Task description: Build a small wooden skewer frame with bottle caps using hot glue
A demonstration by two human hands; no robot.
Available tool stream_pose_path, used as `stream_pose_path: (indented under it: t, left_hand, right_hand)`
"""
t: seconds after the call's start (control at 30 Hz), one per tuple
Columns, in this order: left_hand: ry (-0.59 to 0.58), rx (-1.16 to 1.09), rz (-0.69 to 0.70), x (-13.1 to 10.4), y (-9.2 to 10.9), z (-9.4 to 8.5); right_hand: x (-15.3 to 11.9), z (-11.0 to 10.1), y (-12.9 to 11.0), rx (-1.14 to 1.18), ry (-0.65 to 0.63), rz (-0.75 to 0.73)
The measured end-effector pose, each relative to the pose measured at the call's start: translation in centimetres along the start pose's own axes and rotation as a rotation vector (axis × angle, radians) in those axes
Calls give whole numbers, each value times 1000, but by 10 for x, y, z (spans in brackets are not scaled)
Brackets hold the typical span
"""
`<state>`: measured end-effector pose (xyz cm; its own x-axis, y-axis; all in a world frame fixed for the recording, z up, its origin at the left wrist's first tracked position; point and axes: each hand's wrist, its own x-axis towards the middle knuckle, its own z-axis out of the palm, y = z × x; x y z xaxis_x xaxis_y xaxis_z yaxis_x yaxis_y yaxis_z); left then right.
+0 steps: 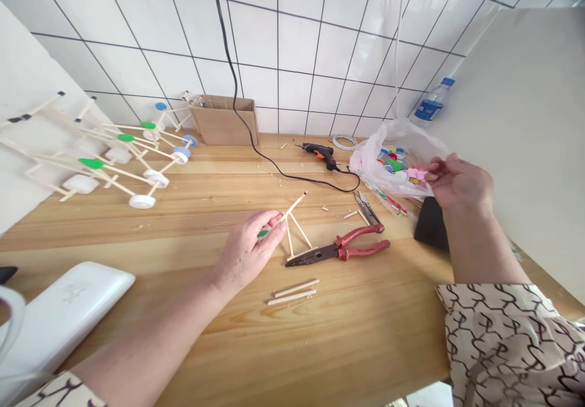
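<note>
My left hand (pixel 251 245) pinches a small wooden stick frame (pixel 299 231) near the middle of the table; a bit of green shows between the fingers. The frame's lower bar rests beside the jaws of red-handled pliers (pixel 340 250). Two loose sticks (pixel 292 292) lie just below. At the right, my right hand (pixel 459 181) is raised at the edge of a clear plastic bag (pixel 372 145) of colorful caps (pixel 395 162). Its fingers are curled together, and whatever they hold, if anything, is too small to make out.
Stick models with white wheels (pixel 156 178) stand at the left. A cardboard box (pixel 226 120), glue gun (pixel 322 154) with black cable, and tape roll (pixel 344 142) are at the back. Snips (pixel 368 209), a black object (pixel 432 224), and a bottle (pixel 432 105) are at the right.
</note>
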<state>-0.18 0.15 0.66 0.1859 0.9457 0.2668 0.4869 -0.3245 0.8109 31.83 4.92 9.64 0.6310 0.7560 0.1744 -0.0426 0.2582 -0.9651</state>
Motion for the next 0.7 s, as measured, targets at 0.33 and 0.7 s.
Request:
stream_pose_path:
  t: [0.33, 0.7]
  left_hand:
    - [-1, -14, -15, -1, 0, 0]
    - [-8, 19, 0, -1, 2, -1]
  right_hand:
    - [24, -23, 4, 97, 119, -53]
    - [-31, 10, -6, -5, -168, -184]
